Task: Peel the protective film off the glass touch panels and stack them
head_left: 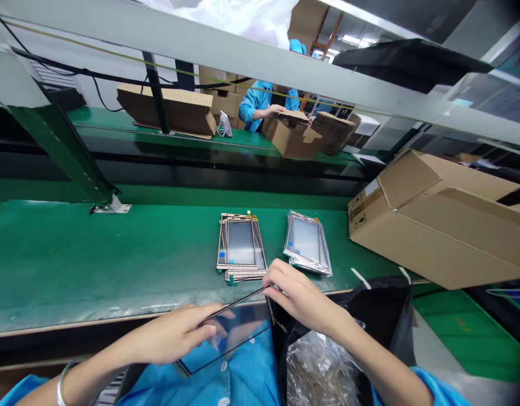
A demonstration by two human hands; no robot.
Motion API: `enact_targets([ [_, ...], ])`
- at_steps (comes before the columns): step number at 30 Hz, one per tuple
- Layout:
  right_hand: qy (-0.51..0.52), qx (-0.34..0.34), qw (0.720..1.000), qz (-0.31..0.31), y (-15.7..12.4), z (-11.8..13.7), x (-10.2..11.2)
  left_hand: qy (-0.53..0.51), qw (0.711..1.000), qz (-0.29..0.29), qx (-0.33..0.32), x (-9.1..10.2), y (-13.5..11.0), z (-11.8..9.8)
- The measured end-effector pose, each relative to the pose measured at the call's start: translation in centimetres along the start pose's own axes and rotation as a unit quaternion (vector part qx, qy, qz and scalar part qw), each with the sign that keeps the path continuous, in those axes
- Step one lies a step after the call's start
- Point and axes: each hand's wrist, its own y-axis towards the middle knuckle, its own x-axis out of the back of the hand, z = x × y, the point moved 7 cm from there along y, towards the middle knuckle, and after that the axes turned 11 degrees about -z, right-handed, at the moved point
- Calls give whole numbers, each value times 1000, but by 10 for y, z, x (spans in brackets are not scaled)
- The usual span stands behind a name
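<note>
My left hand [177, 334] grips the near edge of a thin glass panel [232, 338] held over my lap, fingers curled round it. At the panel's far corner my right hand [300, 296] pinches something small, perhaps a film tab; I cannot make it out. On the green belt [94, 259] just beyond my hands lies a stack of several framed panels [240, 245]. Next to it on the right sits a second stack of panels in clear wrap [308, 242].
A large cardboard box [441, 220] lies on the belt at the right. A black bag [369, 316] with crumpled clear film [319, 366] hangs by my right arm. Across the line a person in blue [262, 101] handles cardboard boxes [291, 135]. A green post [57, 141] stands at left.
</note>
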Motion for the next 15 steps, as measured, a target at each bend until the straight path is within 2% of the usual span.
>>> enact_targets([
  [3,-21,28,999,22,0,4,2,41,999,-30,-14,5,-1,2],
  [6,-43,52,998,15,1,3,-1,50,998,-44,-17,6,0,6],
  [8,-60,60,996,2,3,2,-3,24,999,-37,-21,4,3,6],
  [10,-78,72,994,-21,-4,6,0,-37,999,-3,1,-1,9,8],
  [12,-72,73,994,-45,-25,11,10,-138,989,24,52,-4,19,15],
  [13,-51,57,996,-54,-42,11,16,-197,977,21,77,-4,26,20],
  [15,18,-19,996,-90,-86,0,32,-307,945,-31,110,5,41,32],
])
